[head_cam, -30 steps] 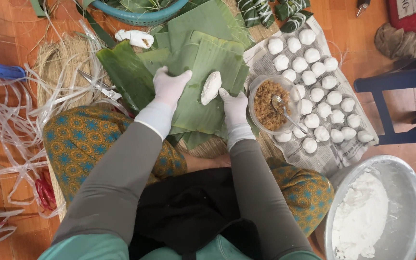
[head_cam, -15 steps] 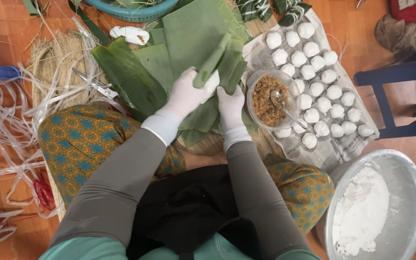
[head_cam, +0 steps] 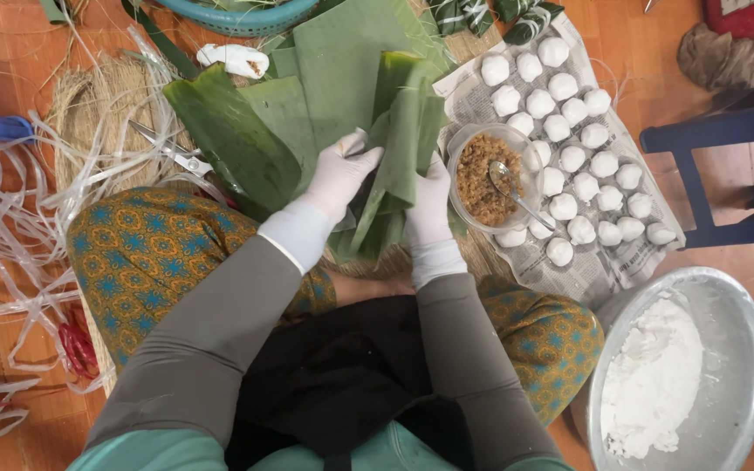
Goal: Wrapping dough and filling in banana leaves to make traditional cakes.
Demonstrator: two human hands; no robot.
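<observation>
While both gloved hands — left hand, right hand — clasp the folded banana leaf, its edges stay closed — filling bowl adjacent.

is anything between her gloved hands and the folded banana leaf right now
Nothing visible. The left hand and right hand both press directly on the folded banana leaf, one on each side.

Leaf once flat with white dough showing, now folded lengthwise into a long roll, dough hidden inside, both hands closed on its sides, left hand, right hand
</observation>
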